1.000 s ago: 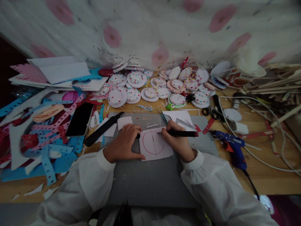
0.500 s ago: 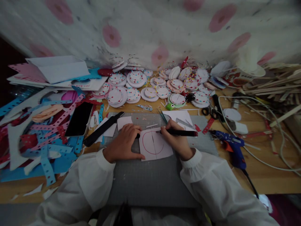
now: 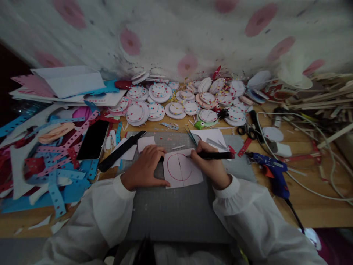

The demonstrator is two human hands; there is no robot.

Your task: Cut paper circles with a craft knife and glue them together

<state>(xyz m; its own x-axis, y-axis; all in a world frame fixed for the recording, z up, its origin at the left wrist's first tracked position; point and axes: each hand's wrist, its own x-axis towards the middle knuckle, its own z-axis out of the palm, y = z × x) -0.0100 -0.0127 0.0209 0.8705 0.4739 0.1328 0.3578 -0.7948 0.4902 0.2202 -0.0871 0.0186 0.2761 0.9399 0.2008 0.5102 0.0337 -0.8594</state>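
My right hand (image 3: pixel 211 163) grips a black marker (image 3: pixel 216 155), its tip at the upper right of a red circle drawn on a white paper piece (image 3: pixel 198 176). A dark line or slit crosses the paper from top to bottom. My left hand (image 3: pixel 146 167) rests at the left, thumb stretched to the paper's lower left edge. Its fingers are curled, and a small black thing (image 3: pixel 161 159) shows at them, mostly hidden. Beneath lies a grey cutting mat (image 3: pixel 176 217). Behind the right hand are tweezers (image 3: pixel 191 135) and another white sheet (image 3: pixel 215 134).
Several layered paper discs with coloured dots (image 3: pixel 160 92) line the back. Paper strips (image 3: pixel 56 191), a phone (image 3: pixel 93 140) and a long black tool (image 3: pixel 121 151) lie left. A blue glue gun (image 3: pixel 271 169), white cable (image 3: pixel 300 186), scissors (image 3: pixel 249 131) and wooden sticks (image 3: pixel 325 99) are right.
My right hand and the marker have shifted slightly right, and the red line now runs further along the circle's upper right. My left hand stays in place.
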